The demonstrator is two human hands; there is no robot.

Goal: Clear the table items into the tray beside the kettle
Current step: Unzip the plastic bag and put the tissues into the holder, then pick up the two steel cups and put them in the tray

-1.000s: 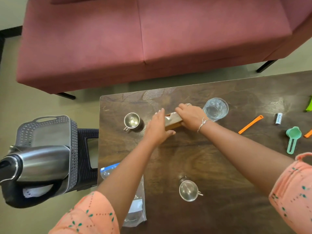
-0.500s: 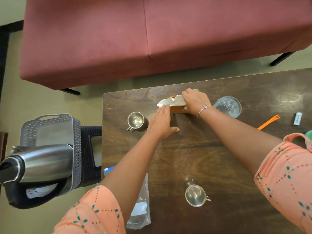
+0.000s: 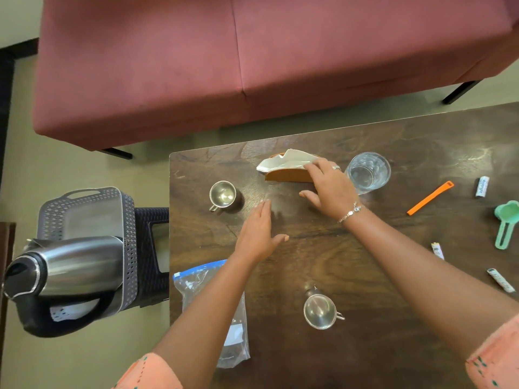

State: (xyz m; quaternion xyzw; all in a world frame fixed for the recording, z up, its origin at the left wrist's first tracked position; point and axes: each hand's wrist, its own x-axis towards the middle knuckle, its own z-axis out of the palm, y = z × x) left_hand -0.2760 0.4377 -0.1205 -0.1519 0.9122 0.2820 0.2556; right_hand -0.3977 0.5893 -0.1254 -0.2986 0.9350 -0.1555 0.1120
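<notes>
A brown wooden napkin holder (image 3: 283, 175) with white napkins (image 3: 283, 162) stands near the table's far edge. My right hand (image 3: 330, 189) is at its right end, fingertips resting on the napkins and thumb spread away from the holder. My left hand (image 3: 257, 234) hovers flat and empty over the table, nearer to me than the holder. A steel cup (image 3: 223, 195) stands left of my left hand, and a second steel cup (image 3: 320, 311) stands near the front. A clear glass (image 3: 368, 171) is just right of my right hand. The grey perforated tray (image 3: 84, 214) sits left of the table, behind the steel kettle (image 3: 67, 268).
A zip bag (image 3: 213, 307) lies at the table's (image 3: 337, 262) left front edge under my left forearm. An orange clip (image 3: 429, 197), a green scoop (image 3: 505, 223) and three small sachets (image 3: 482, 186) (image 3: 438, 249) (image 3: 501, 280) lie at the right. A pink sofa (image 3: 252, 60) stands beyond the table.
The napkin holder has been moved toward the far edge. My left hand has come off it and drawn back. My right hand's thumb has opened away from the holder.
</notes>
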